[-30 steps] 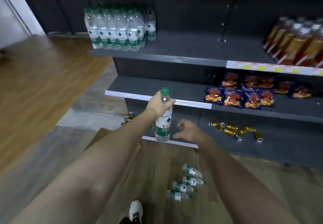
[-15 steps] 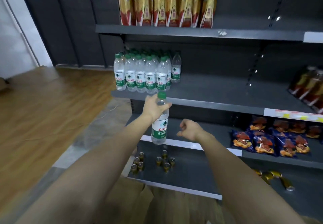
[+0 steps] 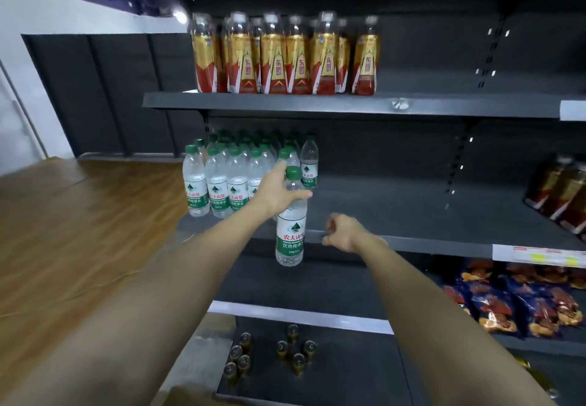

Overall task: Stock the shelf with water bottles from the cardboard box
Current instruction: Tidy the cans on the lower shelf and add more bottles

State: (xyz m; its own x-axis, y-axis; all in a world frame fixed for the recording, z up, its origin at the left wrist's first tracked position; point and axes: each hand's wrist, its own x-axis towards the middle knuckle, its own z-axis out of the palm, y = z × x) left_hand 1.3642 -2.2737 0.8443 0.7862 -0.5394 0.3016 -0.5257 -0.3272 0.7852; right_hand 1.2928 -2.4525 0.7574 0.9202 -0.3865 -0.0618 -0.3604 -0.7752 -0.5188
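My left hand (image 3: 279,191) grips a clear water bottle (image 3: 290,231) with a green cap and green label by its neck. It hangs upright just in front of the middle shelf (image 3: 412,215), its base below the shelf edge. Several matching water bottles (image 3: 228,180) stand in rows on the left end of that shelf, right behind my hand. My right hand (image 3: 344,231) hovers at the shelf's front edge with fingers loosely curled, holding nothing. A corner of the cardboard box (image 3: 190,396) shows at the bottom.
Gold and red drink bottles (image 3: 285,56) fill the shelf above. More of them stand at the far right (image 3: 561,193). Blue snack bags (image 3: 513,301) lie on a lower shelf, small cans (image 3: 272,351) on the bottom one. Wooden floor (image 3: 79,231) stretches left.
My view has tilted upward from the floor to the shelves. My left hand has lifted the bottle up to the middle shelf's level. My right hand rose alongside it.
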